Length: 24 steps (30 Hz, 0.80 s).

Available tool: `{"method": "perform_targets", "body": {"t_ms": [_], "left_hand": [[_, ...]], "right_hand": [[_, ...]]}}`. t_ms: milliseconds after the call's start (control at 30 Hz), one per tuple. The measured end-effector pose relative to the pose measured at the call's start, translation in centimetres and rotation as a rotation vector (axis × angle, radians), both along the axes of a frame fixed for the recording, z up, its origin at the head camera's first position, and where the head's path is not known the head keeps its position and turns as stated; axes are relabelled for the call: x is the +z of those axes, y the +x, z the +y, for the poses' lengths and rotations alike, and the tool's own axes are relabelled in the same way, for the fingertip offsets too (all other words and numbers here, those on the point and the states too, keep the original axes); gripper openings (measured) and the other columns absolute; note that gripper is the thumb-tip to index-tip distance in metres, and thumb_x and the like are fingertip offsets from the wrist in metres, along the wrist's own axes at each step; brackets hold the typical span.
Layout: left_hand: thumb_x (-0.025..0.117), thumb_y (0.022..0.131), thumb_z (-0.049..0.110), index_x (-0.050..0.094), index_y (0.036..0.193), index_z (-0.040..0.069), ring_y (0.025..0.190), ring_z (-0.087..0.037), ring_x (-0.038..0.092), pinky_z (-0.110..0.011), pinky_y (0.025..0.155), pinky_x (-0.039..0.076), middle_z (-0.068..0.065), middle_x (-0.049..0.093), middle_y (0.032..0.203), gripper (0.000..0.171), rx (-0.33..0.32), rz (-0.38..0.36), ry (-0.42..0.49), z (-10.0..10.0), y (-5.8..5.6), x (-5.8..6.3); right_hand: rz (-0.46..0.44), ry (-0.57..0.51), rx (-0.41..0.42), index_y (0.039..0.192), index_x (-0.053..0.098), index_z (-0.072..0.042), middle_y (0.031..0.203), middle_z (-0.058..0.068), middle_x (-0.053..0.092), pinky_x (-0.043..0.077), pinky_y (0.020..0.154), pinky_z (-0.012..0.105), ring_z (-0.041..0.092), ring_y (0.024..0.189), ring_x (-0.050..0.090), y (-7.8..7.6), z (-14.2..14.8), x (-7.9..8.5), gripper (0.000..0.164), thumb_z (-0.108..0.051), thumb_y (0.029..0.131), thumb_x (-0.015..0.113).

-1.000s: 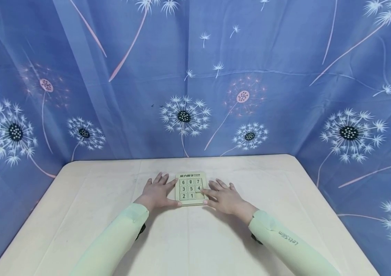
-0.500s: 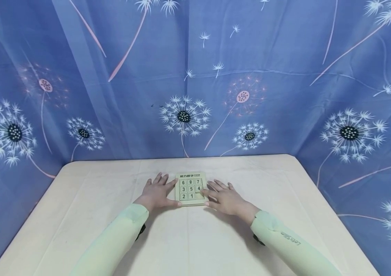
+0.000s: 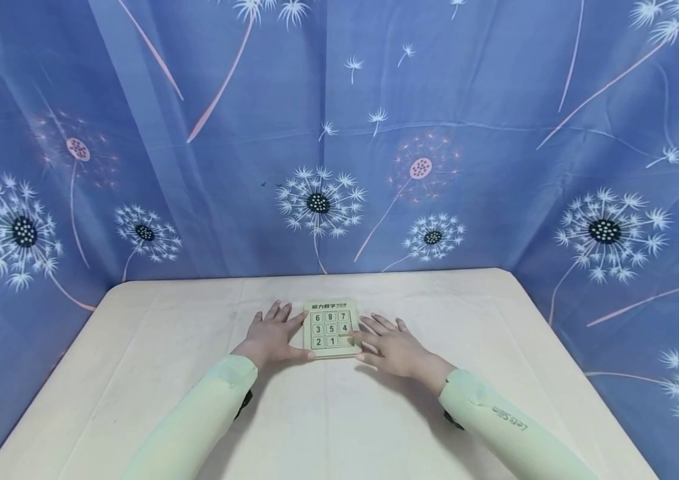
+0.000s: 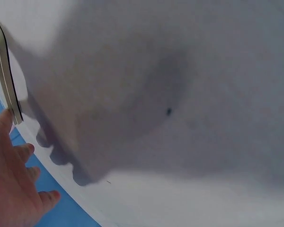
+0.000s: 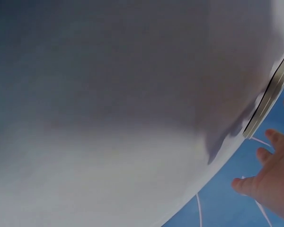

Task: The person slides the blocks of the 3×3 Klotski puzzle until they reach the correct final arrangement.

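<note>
A pale green number sliding puzzle [image 3: 332, 355] lies flat on the table between both hands. Its rows read 6 8 7, then 3 5 4, then 2 1 with a gap at the lower right. My left hand [image 3: 267, 338] is spread at the board's left side, thumb at the lower corner and index fingertip at the upper edge. From the right, my right hand [image 3: 395, 348] reaches a fingertip over the frame beside the gap, just below the 4 tile [image 3: 344, 328]; its thumb is near the lower right corner. Both wrist views show the puzzle edge-on [image 4: 8, 78] beside spread fingers.
The table [image 3: 327, 420] has a cream cover with rounded far corners. Blue curtains [image 3: 225, 200] with dandelion prints hang behind it and along both sides. Pale green sleeves [image 3: 195, 413] cover both forearms.
My right hand and forearm have shifted slightly to the right. The left hand stays in place, and the tiles show the same order as before.
</note>
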State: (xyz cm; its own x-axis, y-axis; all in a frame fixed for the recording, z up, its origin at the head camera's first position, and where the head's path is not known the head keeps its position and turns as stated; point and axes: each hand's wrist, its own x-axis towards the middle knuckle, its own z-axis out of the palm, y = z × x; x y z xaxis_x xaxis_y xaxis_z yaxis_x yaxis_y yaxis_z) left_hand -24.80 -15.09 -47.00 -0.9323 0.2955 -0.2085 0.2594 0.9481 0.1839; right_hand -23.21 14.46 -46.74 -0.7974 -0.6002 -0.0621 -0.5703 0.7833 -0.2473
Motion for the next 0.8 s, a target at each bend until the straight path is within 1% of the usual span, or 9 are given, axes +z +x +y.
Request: {"method": "perform_targets", "body": {"t_ms": [200,367,533,800], "left_hand": [[0.064,0.083,0.076,0.029,0.163,0.030,0.162,-0.040,0.010,-0.067,0.128,0.015,-0.016,0.020,0.172,0.099,0.007,-0.006,-0.011,0.0,0.0,0.0],[0.065,0.083,0.075,0.030,0.163,0.028,0.161,-0.042,0.011,-0.068,0.128,0.016,-0.017,0.022,0.171,0.099,0.000,-0.006,0.001,0.0,0.1,0.2],[0.064,0.083,0.076,0.028,0.163,0.030,0.162,-0.040,0.010,-0.067,0.128,0.015,-0.016,0.021,0.172,0.099,0.004,-0.011,-0.017,0.0,-0.1,0.0],[0.065,0.082,0.076,0.030,0.162,0.030,0.161,-0.041,0.013,-0.067,0.127,0.019,-0.016,0.023,0.171,0.099,0.005,0.005,-0.019,0.1,-0.2,-0.2]], "right_hand": [[0.011,0.009,0.026,0.155,0.045,-0.033,0.169,0.011,0.032,0.017,0.122,0.076,0.043,0.158,0.024,0.0,-0.4,0.1,0.054,-0.052,0.105,0.048],[0.004,0.020,0.036,0.153,0.047,-0.034,0.169,0.008,0.031,0.017,0.123,0.075,0.041,0.158,0.024,0.0,-0.8,0.1,0.053,-0.053,0.104,0.047],[0.010,0.030,0.052,0.152,0.050,-0.034,0.169,0.008,0.032,0.018,0.123,0.075,0.041,0.158,0.025,-0.1,-1.2,0.0,0.053,-0.055,0.103,0.049],[0.009,0.047,0.067,0.151,0.050,-0.035,0.169,0.009,0.032,0.019,0.122,0.076,0.041,0.158,0.024,0.0,-1.7,0.0,0.053,-0.056,0.102,0.050]]}}
